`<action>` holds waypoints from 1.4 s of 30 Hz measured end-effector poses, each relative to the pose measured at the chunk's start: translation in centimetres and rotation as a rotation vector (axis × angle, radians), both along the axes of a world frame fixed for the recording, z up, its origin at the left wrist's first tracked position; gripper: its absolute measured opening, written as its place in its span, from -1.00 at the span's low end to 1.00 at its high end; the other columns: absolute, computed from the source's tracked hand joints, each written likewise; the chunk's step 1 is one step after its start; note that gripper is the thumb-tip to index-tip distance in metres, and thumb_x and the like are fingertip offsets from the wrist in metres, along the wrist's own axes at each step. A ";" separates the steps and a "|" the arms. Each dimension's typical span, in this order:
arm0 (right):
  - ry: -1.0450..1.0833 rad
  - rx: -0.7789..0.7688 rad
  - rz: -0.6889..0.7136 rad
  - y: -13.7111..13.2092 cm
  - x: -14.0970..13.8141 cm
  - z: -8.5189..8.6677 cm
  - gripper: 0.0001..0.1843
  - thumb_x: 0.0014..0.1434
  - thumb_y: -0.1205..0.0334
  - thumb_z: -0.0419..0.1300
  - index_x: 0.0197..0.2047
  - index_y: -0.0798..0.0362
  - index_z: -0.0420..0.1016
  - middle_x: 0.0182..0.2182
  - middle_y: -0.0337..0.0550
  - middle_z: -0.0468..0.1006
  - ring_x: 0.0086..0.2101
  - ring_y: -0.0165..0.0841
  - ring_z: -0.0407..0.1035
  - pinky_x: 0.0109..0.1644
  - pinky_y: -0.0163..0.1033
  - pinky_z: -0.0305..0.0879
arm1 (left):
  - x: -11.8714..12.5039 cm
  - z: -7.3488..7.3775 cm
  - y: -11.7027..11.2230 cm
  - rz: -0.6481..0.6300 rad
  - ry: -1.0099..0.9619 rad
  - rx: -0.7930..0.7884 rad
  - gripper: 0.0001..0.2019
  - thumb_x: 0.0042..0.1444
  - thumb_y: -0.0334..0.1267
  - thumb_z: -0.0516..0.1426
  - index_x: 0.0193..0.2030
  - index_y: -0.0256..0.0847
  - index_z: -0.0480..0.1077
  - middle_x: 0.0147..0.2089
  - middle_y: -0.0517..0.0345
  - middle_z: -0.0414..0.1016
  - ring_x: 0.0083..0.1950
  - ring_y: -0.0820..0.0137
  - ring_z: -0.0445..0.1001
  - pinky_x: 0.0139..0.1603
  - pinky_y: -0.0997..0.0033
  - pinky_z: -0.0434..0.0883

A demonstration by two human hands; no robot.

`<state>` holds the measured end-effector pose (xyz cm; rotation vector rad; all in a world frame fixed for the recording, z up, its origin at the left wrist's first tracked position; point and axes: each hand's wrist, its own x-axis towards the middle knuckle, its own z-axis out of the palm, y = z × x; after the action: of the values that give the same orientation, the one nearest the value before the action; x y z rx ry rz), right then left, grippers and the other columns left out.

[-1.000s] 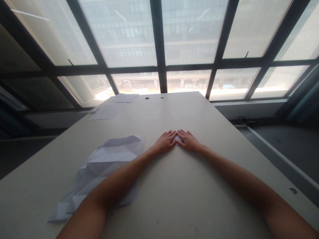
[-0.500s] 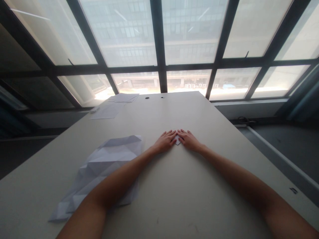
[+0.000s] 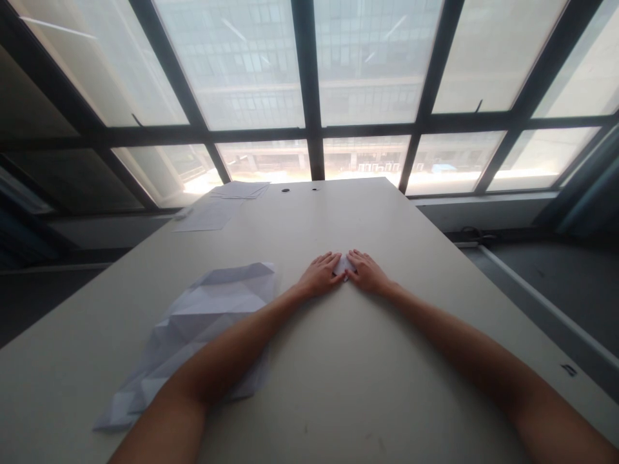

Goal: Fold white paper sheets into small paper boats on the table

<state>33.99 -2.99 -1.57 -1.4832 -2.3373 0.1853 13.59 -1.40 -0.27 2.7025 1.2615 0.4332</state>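
Note:
A small folded piece of white paper [image 3: 343,264] lies on the white table [image 3: 338,348], partly hidden under my fingers. My left hand [image 3: 321,273] rests on its left side with fingers stretched out flat and the thumb at its near edge. On the right side my right hand [image 3: 366,271] lies in the same way, fingers extended and thumb close to the near corner. The thumb tips almost meet there. Between the two hands the middle of the folded paper shows.
A large creased sheet of white paper [image 3: 217,299] lies to the left, partly behind my left forearm. Several flat sheets [image 3: 210,214] are at the table's far left corner. A small dark mark or label [image 3: 569,370] is near the right edge. Windows [image 3: 365,61] stand beyond the table.
My fingertips have moved slightly apart, so more of the folded paper's upper part shows. My thumbs have come closer together at its near corner.

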 end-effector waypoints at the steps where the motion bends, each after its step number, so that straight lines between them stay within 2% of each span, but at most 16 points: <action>1: -0.004 0.006 -0.004 0.0 0.0 0.0 -0.36 0.33 0.10 0.06 0.37 0.24 0.20 0.36 0.23 0.19 0.37 -0.12 0.00 0.42 0.00 -0.11 | 0.0 0.0 0.0 -0.003 -0.003 -0.001 -0.31 0.32 0.14 -0.02 0.44 -0.28 0.13 0.43 -0.07 0.20 0.46 0.12 0.10 0.44 0.14 0.08; 3: -0.009 0.016 0.006 0.0 0.1 0.0 -0.34 0.32 0.06 0.07 0.36 0.28 0.21 0.36 0.26 0.17 0.37 -0.09 -0.01 0.42 -0.01 -0.11 | 0.0 0.0 0.0 -0.018 -0.011 -0.005 -0.30 0.32 0.16 -0.04 0.43 -0.26 0.13 0.43 -0.07 0.21 0.45 0.12 0.12 0.44 0.13 0.09; 10: 0.022 0.008 0.038 0.1 0.5 -0.1 -0.35 0.30 0.04 0.10 0.35 0.20 0.21 0.35 0.22 0.19 0.37 -0.08 -0.02 0.43 0.04 -0.12 | -0.4 -0.3 0.8 -0.061 -0.036 0.000 -0.35 0.28 0.15 0.06 0.40 -0.14 0.21 0.38 -0.06 0.29 0.41 0.12 0.20 0.41 0.11 0.13; 15: 0.059 0.015 0.081 0.1 0.6 -0.1 -0.40 0.30 0.02 0.12 0.30 0.17 0.28 0.32 0.19 0.25 0.36 -0.09 0.02 0.41 0.04 -0.08 | -0.5 -0.6 1.0 -0.085 -0.043 0.009 -0.37 0.27 0.12 0.10 0.39 -0.12 0.22 0.38 -0.03 0.29 0.41 0.14 0.20 0.41 0.12 0.14; 22: 0.011 -0.013 0.049 0.1 0.4 -0.2 -0.35 0.33 0.03 0.08 0.37 0.20 0.21 0.37 0.17 0.16 0.39 -0.08 -0.07 0.44 0.05 -0.16 | -0.4 -0.4 1.0 -0.052 -0.046 -0.027 -0.37 0.27 0.13 0.09 0.37 -0.17 0.24 0.36 -0.07 0.32 0.41 0.14 0.22 0.41 0.11 0.15; 28: 0.016 0.015 -0.030 0.4 0.1 -0.2 -0.48 0.36 0.10 0.05 0.29 0.17 0.34 0.30 0.14 0.30 0.33 -0.15 0.10 0.42 -0.05 -0.05 | -0.3 -0.4 0.9 -0.035 -0.040 -0.028 -0.55 0.38 -0.12 -0.03 0.35 -0.13 0.27 0.37 -0.01 0.31 0.41 0.23 0.22 0.43 0.13 0.14; 32: 0.031 0.027 -0.072 0.3 0.0 -0.1 -0.54 0.38 0.15 0.01 0.23 0.20 0.40 0.28 0.17 0.33 0.31 -0.18 0.14 0.40 -0.09 -0.01 | -0.2 -0.6 0.9 -0.032 -0.045 -0.009 -0.56 0.41 -0.17 -0.11 0.34 -0.13 0.29 0.38 0.05 0.30 0.41 0.26 0.22 0.44 0.17 0.12; 35: 0.042 0.022 -0.077 0.2 0.0 0.0 -0.56 0.38 0.17 0.00 0.22 0.15 0.41 0.28 0.13 0.33 0.30 -0.19 0.15 0.39 -0.07 0.01 | -0.2 -0.6 0.8 -0.018 -0.015 0.002 -0.51 0.39 -0.06 -0.09 0.37 -0.17 0.25 0.40 0.01 0.27 0.43 0.21 0.18 0.44 0.17 0.10; 39: 0.044 0.026 -0.074 0.2 0.0 0.1 -0.54 0.37 0.13 0.01 0.22 0.14 0.41 0.27 0.13 0.34 0.29 -0.17 0.15 0.39 -0.06 0.01 | -0.3 -0.3 0.4 -0.019 0.013 -0.016 -0.26 0.25 0.19 0.06 0.43 -0.21 0.14 0.45 -0.09 0.16 0.47 0.09 0.09 0.45 0.11 0.06; 42: 0.049 0.040 -0.061 0.1 0.0 0.1 -0.52 0.34 0.07 0.06 0.21 0.16 0.42 0.25 0.16 0.36 0.27 -0.14 0.18 0.37 -0.07 0.03 | -0.3 -0.1 0.3 -0.034 0.008 -0.024 -0.21 0.19 0.20 0.13 0.43 -0.21 0.13 0.45 -0.09 0.16 0.46 0.07 0.09 0.45 0.09 0.05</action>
<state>34.01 -2.88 -1.42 -1.5116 -2.2418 0.1561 13.25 -1.06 -0.41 2.7043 1.2126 0.4016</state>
